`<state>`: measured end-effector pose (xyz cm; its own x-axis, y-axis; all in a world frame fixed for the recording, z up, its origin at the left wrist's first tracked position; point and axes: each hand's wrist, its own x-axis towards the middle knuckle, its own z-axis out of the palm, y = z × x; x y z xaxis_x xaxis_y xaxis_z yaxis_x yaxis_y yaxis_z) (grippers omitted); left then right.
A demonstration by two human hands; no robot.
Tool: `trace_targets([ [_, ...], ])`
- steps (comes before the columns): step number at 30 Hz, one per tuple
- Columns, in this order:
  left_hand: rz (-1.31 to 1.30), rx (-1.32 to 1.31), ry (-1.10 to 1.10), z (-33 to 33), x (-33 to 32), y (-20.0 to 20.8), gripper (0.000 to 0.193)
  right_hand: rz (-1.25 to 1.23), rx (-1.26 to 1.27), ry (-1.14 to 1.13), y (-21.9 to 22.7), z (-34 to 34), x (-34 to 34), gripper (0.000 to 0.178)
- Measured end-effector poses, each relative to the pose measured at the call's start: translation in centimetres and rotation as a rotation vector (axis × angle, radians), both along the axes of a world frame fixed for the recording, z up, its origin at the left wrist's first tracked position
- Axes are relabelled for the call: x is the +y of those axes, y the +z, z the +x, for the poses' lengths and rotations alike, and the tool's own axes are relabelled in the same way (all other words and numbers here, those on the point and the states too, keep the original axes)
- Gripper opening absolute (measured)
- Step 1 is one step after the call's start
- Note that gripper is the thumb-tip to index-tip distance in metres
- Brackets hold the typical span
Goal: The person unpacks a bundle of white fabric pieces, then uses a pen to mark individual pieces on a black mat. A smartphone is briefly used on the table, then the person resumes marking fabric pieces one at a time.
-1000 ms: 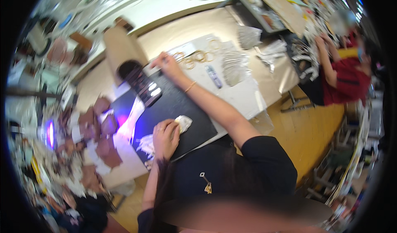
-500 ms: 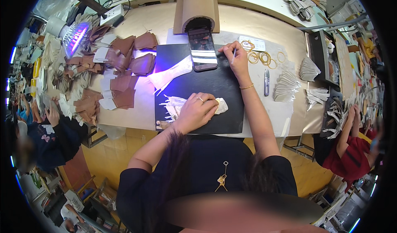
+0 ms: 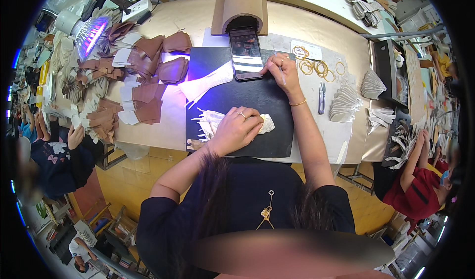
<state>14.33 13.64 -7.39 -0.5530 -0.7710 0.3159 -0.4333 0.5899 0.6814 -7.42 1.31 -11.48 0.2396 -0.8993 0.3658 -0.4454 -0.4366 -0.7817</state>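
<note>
I see one screen: a black rectangular smartphone (image 3: 246, 54), lit with dark and pale bands, leaning against a brown cardboard stand (image 3: 240, 7) just left of my right hand (image 3: 279, 71), beyond my left hand (image 3: 236, 130).

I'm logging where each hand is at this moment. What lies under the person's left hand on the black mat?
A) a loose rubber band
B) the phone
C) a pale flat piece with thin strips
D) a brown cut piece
C: the left hand presses on a pale flat piece with thin strips fanning out on the black mat.
</note>
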Motion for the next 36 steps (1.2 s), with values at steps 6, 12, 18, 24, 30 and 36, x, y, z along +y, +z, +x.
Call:
trace_targets([
  [6,-0.007,-0.006,0.002,0.0,0.0,-0.1,0.013,0.034,-0.004,-0.025,0.0,0.3,0.0,0.029],
  [12,-0.006,-0.015,-0.007,0.0,0.0,-0.2,0.013,0.121,-0.171,-0.067,-0.3,0.5,-0.3,0.029],
  [18,-0.006,-0.017,-0.001,0.0,0.0,-0.2,0.012,0.124,-0.162,-0.115,-0.1,1.1,-1.7,0.023],
  [24,-0.004,-0.012,0.005,-0.1,0.0,-0.1,0.012,0.114,-0.145,-0.109,0.0,1.6,-2.5,0.025],
  [30,-0.002,-0.018,0.002,-0.1,0.0,0.0,0.012,0.076,-0.124,-0.097,-0.1,2.1,-3.0,0.018],
  [36,-0.002,-0.008,0.005,0.0,0.1,0.0,0.012,0.066,0.028,-0.080,0.3,3.0,-3.8,0.017],
])
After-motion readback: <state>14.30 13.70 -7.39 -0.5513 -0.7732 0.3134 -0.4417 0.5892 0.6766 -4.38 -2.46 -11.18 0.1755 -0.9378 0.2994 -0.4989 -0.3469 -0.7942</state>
